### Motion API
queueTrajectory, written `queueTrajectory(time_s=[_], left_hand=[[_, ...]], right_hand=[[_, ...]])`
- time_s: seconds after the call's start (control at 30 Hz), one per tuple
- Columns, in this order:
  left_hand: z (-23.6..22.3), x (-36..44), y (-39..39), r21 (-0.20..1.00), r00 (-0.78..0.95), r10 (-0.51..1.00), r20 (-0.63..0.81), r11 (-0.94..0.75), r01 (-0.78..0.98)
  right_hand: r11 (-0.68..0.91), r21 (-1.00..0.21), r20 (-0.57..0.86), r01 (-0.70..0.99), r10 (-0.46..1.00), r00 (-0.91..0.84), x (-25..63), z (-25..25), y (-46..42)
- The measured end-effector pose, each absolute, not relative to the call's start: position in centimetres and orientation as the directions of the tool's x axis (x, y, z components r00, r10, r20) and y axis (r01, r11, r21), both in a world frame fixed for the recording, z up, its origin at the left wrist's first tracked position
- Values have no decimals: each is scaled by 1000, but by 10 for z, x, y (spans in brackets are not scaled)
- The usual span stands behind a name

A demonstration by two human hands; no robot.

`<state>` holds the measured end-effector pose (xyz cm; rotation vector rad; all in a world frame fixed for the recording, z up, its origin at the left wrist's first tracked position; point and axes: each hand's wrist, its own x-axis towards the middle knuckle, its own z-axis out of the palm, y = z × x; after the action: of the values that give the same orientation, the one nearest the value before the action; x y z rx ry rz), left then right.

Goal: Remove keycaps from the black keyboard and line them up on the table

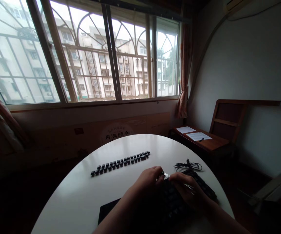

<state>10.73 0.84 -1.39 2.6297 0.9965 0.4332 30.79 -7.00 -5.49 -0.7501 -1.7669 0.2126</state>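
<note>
Both hands are close together over a black keyboard on the round white table. My left hand has its fingertips pinched beside a small bright piece, too small to make out. From the other side, my right hand closes around a thin shiny metal tool, its tip near that piece. My hands and forearms hide much of the keyboard. Farther back on the table, loose black keycaps stand in slanting rows.
A coiled black cable lies behind the keyboard. At the lower left sits a dark flat panel, partly under my left forearm. The round white table has a curved edge. A wooden chair with papers stands to the right.
</note>
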Motion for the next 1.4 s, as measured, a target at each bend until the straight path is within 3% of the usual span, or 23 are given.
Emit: queueTrajectory(time_s=[0.23, 0.43, 0.7, 0.97, 1.1, 1.4], left_hand=[[-13, 107, 8, 425, 696, 681, 227, -712, 559], [-14, 102, 17, 456, 629, 740, 240, -658, 600], [-15, 102, 18, 427, 655, 741, 151, -646, 633], [-15, 105, 19, 391, 676, 735, 56, -639, 662], [-15, 105, 20, 397, 688, 725, 32, -641, 658], [-12, 108, 20, 398, 707, 707, -20, -643, 654]], right_hand=[[753, -523, 778, 399, 613, -137, 309, -58, -67], [733, -516, 818, 443, 575, 2, 313, -57, -63], [745, -493, 849, 450, 526, 59, 313, -67, -60], [687, -569, 792, 453, 605, 79, 314, -72, -58], [620, -654, 674, 434, 738, -37, 317, -68, -56], [658, -635, 721, 405, 693, 5, 313, -63, -57]])
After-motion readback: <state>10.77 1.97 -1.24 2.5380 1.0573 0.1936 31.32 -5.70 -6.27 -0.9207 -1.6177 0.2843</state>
